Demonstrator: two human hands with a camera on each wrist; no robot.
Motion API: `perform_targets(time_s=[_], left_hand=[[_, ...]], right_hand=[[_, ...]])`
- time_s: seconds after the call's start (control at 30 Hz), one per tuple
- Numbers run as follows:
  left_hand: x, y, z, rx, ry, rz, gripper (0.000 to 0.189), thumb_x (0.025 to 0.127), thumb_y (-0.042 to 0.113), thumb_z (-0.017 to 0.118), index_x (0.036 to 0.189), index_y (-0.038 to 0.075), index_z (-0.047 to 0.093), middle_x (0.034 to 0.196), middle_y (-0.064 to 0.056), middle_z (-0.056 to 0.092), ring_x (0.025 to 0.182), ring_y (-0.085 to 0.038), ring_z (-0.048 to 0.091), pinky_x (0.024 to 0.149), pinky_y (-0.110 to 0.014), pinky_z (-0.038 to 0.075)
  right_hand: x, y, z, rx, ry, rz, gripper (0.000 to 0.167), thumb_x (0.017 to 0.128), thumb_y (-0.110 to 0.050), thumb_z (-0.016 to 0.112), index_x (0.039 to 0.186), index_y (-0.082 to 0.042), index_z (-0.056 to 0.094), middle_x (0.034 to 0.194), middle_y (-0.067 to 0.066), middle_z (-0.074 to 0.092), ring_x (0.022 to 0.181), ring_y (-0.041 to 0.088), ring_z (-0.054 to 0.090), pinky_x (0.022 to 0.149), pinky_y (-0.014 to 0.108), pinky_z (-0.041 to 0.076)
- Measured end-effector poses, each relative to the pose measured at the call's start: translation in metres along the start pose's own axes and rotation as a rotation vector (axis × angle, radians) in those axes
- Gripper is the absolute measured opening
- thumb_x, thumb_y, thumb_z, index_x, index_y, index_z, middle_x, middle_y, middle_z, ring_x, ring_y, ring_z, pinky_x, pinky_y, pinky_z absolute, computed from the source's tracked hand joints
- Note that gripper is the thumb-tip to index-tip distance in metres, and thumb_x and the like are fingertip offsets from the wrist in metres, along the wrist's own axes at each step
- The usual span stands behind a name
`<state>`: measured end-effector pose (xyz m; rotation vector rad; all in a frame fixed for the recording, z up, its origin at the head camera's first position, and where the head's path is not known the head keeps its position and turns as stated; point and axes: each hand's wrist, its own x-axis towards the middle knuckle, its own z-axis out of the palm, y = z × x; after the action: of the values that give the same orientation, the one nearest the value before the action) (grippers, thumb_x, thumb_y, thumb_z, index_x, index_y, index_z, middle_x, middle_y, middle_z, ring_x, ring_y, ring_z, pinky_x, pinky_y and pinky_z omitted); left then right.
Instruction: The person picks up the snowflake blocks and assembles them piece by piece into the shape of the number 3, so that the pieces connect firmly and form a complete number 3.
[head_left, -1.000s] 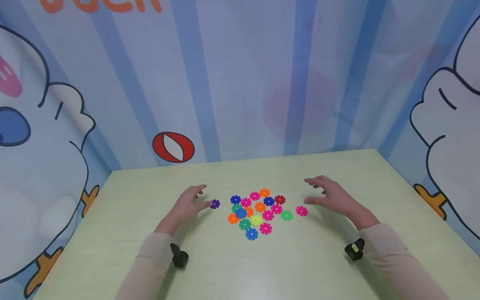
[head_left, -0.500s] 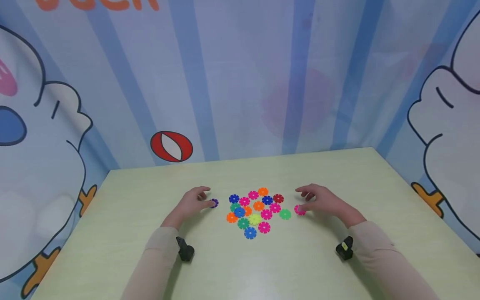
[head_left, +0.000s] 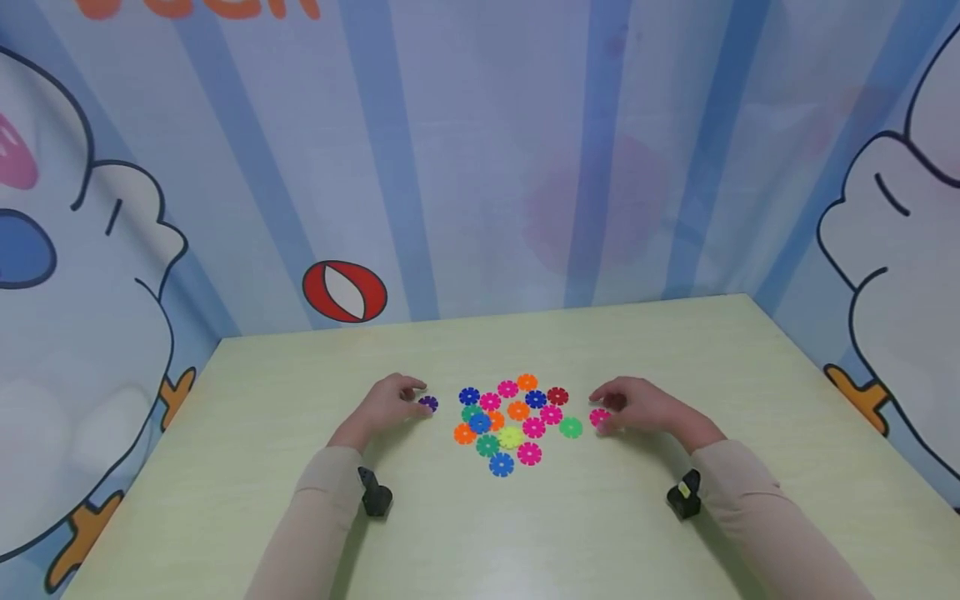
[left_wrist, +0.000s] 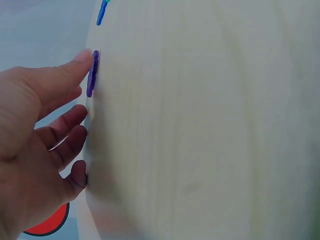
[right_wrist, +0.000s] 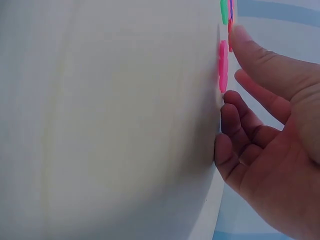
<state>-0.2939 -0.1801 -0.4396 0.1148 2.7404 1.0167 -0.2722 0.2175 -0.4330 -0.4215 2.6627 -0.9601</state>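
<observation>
Many-coloured notched plastic discs lie flat on the table. My left hand (head_left: 388, 403) is at a purple disc (head_left: 428, 404) left of the group, its thumb (left_wrist: 80, 59) right at the disc's edge and its index finger at the far side. The other fingers are bent, tips close to the tabletop. On the right, my right hand (head_left: 637, 405) spans a pink disc (head_left: 598, 417) with thumb (right_wrist: 245, 40) and index finger apart; the thumb covers part of that disc in the head view. Both discs lie on the table.
Between the hands lies a loose group of discs, among them a yellow disc (head_left: 512, 437), a green disc (head_left: 571, 427) and a dark red disc (head_left: 557, 396). Some overlap. The pale table (head_left: 315, 367) meets a printed cloth backdrop (head_left: 487, 167) behind and at both sides.
My right hand has moved left and down to the pink disc, and its thumb and index finger have come nearer together. My left hand has moved slightly right around the purple disc.
</observation>
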Motion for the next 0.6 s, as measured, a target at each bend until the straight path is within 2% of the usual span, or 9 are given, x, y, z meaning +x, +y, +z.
perform_targets(time_s=[0.27,0.6], left_hand=[[0.0020,-0.0005,0.0020,0.025,0.000,0.009,0.039,0.085,0.019,0.073,0.123,0.008,0.067,0.102,-0.008,0.058,0.094,-0.023,0.052,0.084,-0.039,0.049],[0.0013,-0.0004,0.0040,0.022,0.018,0.022,0.035,0.086,0.018,0.073,0.119,0.008,0.069,0.098,-0.008,0.058,0.092,-0.023,0.052,0.083,-0.037,0.049]], right_hand=[[0.0002,0.0013,0.0005,-0.011,-0.002,-0.026,0.037,0.078,-0.014,0.079,0.110,-0.001,0.066,0.105,0.009,0.061,0.098,0.025,0.056,0.089,0.043,0.049],[0.0022,0.0023,0.0018,-0.031,0.006,-0.021,0.032,0.078,-0.012,0.078,0.106,-0.001,0.067,0.100,0.007,0.061,0.092,0.022,0.055,0.085,0.040,0.050]])
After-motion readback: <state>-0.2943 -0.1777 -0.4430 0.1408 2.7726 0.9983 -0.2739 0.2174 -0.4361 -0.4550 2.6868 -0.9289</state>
